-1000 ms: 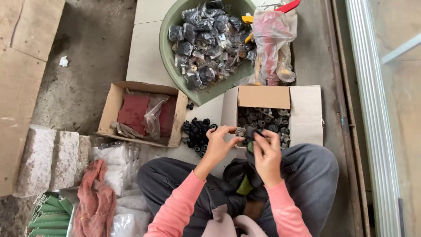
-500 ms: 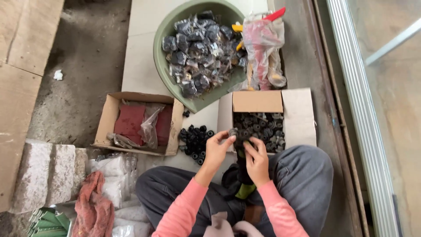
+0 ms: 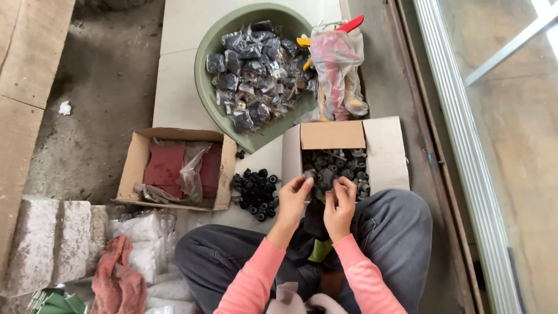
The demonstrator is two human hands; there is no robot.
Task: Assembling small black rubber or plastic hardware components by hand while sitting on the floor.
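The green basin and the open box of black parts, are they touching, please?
Cannot tell: in the head view the green basin rim runs right up to the box flap, with no plain gap or contact.

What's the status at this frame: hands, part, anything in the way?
Left hand and right hand pinch a small dark part together over the open cardboard box of black parts. Loose black parts lie left of the hands. Nothing obstructs them.

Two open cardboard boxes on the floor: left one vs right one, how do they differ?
The left box holds red sheets and crumpled clear plastic; the right box holds small dark round parts. The left box sits apart from both hands; the left hand and right hand work at the right box's near edge. Both are brown, flaps open.
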